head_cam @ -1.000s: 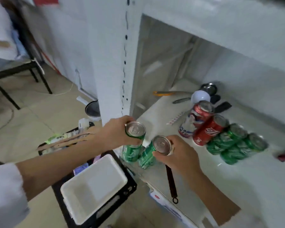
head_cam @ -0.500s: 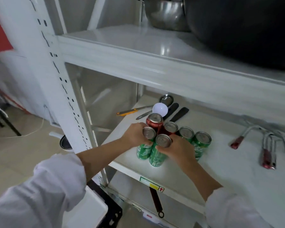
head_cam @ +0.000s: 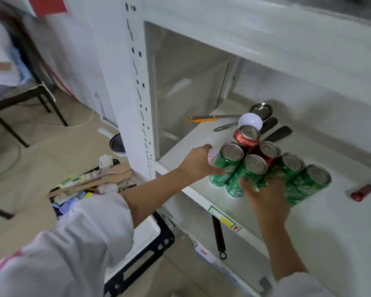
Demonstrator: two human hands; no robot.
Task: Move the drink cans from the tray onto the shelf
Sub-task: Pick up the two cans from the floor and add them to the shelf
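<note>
We reached forward with both arms, sleeves pushed up the forearms, our left hand [head_cam: 196, 166] curled with its fingers wrapped away from view, our right hand [head_cam: 263, 197] flatter, fingers spread forward

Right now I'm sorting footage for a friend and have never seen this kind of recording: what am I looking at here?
This is one picture from a camera worn on a person's head, looking down at their own bare hands; no machine is involved. The left hand has its grip around a green can on a white shelf. The right hand rests against a second green can. Beside them stand two more green cans and two red cans. Behind lie kitchen utensils. On the floor sits a white tray in a black crate.
</note>
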